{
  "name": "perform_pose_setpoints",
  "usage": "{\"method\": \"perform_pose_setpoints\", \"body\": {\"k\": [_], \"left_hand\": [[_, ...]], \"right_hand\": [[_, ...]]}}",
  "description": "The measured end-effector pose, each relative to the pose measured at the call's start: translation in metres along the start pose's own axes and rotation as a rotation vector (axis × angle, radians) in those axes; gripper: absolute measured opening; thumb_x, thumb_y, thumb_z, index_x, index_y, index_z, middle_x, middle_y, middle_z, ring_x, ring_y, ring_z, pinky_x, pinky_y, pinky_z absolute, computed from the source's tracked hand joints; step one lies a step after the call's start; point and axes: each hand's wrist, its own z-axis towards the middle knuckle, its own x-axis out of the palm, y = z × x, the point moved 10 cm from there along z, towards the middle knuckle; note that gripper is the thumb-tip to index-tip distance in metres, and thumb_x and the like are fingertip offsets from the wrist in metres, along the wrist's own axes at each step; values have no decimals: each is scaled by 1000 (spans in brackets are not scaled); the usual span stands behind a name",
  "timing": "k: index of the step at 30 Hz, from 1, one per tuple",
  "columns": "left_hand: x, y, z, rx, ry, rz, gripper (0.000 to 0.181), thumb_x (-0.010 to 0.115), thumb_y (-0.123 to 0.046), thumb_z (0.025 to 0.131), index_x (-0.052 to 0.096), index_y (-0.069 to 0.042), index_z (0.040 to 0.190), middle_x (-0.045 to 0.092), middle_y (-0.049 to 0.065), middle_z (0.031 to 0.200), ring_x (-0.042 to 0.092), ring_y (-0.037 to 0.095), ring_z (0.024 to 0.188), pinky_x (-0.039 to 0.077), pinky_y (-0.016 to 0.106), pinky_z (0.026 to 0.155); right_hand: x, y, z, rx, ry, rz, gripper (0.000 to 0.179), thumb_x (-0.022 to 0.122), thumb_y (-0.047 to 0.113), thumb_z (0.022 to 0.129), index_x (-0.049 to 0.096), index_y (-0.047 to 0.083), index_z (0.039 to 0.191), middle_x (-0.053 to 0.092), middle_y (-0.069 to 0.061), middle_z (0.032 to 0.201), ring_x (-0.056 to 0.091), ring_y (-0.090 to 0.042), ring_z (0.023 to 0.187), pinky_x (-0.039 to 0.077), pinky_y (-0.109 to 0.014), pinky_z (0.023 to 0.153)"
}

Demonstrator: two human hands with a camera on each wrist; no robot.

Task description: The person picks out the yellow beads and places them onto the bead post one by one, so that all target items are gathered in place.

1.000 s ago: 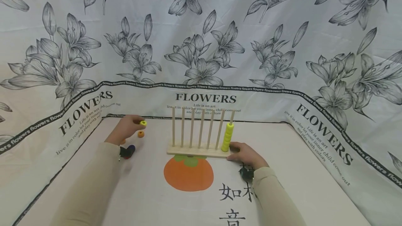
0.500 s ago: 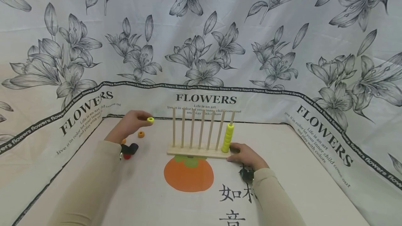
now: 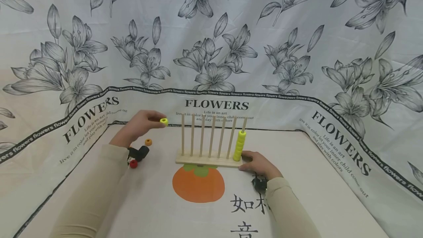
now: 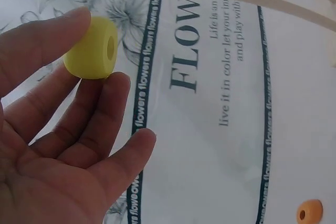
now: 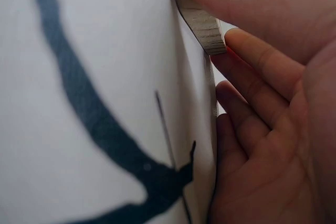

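My left hand [image 3: 142, 123] pinches a yellow bead [image 3: 163, 121] between thumb and fingers, raised left of the pegs; in the left wrist view the bead [image 4: 93, 50] turns its hole to the right. A wooden peg rack [image 3: 208, 159] with a row of upright pegs stands mid-table. Its rightmost peg carries a stack of several yellow beads [image 3: 239, 146]; the other pegs are bare. My right hand [image 3: 261, 162] grips the right end of the rack's base, thumb in front and fingers behind. The right wrist view shows the base's end [image 5: 202, 30] between thumb and fingers.
On the left of the table lie an orange bead [image 3: 148, 142] and a red bead [image 3: 133, 163]; another orange bead is mostly hidden by the left wrist. The cloth bears a printed persimmon [image 3: 198, 183] and black characters. A flower-printed curtain [image 3: 211, 69] stands behind.
My left hand has lifted the yellow bead and carried it rightward, nearer the leftmost peg. The red bead has come into fuller view under the left wrist. My right hand has stayed on the rack.
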Motion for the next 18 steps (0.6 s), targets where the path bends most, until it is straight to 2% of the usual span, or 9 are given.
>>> {"method": "perform_pose_setpoints", "body": {"k": [6,12,18], "left_hand": [[-2,-17,-1,48,3,-10,45,70,-27,88,60,-11,129,63,8,126,59,28,116,43,54,105],[-4,-36,-2,75,16,-13,47,71,-30,88,59,-13,131,63,8,126,60,26,115,47,49,102],[-6,-57,-2,126,1,3,47,72,-33,87,61,-13,128,65,6,122,60,24,112,49,46,98]], "right_hand": [[0,0,0,-6,-4,-5,80,82,42,71,51,19,141,47,-9,148,35,-37,141,27,-62,113],[0,2,-1,-13,-5,-17,81,82,43,71,51,18,142,47,-10,148,36,-38,140,27,-61,113],[0,2,-3,2,0,-15,81,82,41,72,50,17,142,45,-10,150,34,-37,142,26,-61,114]]}}
